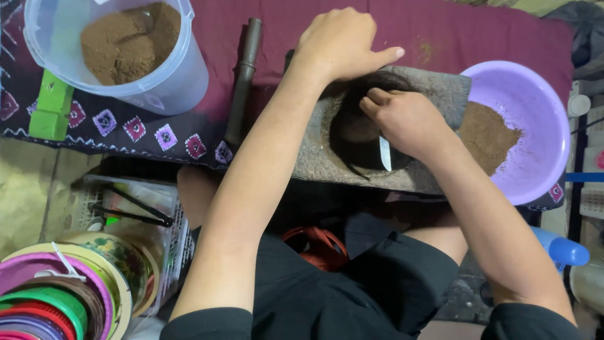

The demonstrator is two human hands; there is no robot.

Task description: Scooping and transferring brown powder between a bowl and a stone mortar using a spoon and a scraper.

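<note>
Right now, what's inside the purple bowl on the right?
The purple bowl holds a heap of brown powder against its left side. The stone slab overlaps that edge, so the powder there is hidden.

We list a maroon cloth [440, 31] with a dark border of pink-and-white diamonds, a grey stone mortar [434, 94], a lilac bowl [535, 94] and a clear bucket [170, 75] of brown powder, a green block [50, 104].

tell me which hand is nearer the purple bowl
Right. The right hand works in the stone mortar just beside the purple bowl; the left hand rests on the mortar's far edge, farther away.
</note>
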